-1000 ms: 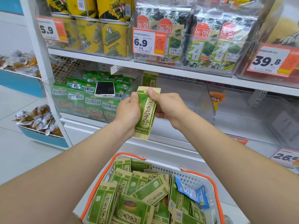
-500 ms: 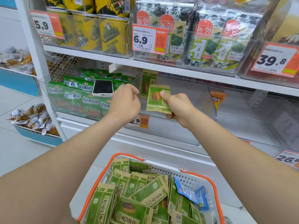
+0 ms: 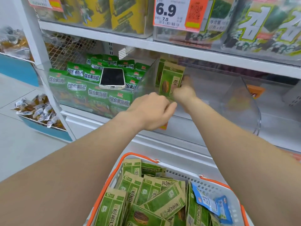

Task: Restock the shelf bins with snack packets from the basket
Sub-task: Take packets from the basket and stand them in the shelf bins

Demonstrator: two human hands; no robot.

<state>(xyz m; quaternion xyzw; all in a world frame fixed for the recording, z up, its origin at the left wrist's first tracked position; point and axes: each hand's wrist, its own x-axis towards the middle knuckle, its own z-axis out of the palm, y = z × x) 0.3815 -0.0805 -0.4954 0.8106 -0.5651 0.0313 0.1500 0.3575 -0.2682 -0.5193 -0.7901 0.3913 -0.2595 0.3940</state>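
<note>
A green-and-tan seed packet (image 3: 170, 79) stands upright inside the clear shelf bin (image 3: 244, 101), against its left wall, with another like it behind. My right hand (image 3: 184, 92) is inside the bin, fingers closed on the packet's lower right edge. My left hand (image 3: 151, 110) hovers at the bin's front wall, fingers loosely curled, holding nothing. Below, the white basket with orange handles (image 3: 211, 185) holds several more green packets (image 3: 146, 198) and a blue packet (image 3: 211, 204).
The bin to the left is full of bright green snack bags (image 3: 91, 88) with a phone (image 3: 112, 78) lying on top. Seaweed packs fill the upper shelf behind a 6.9 price tag (image 3: 175, 12). Blue floor bins of wrapped snacks (image 3: 37, 110) stand at left.
My right hand carried the packet from in front of the shelf into the clear bin and stood it upright. My left hand let go and dropped to the bin's front. The view moved closer.
</note>
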